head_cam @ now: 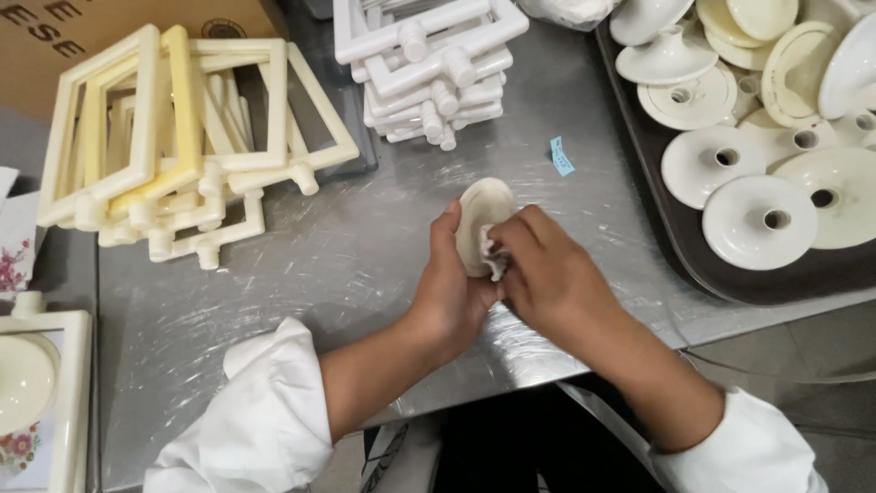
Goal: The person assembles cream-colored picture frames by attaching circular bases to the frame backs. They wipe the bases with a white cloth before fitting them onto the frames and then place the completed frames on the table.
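Note:
My left hand grips a cream round plastic disc on edge above the steel table, thumb along its left rim. My right hand presses a small white cloth against the disc's lower face, fingers curled around it. Both hands meet at the middle of the table. White sleeves cover both forearms near the bottom of the view.
A dark tray at right holds several cream round discs with centre holes. A pile of cream square frames lies at left, a white stack at top centre. A small blue tag lies on the table. A framed piece sits bottom left.

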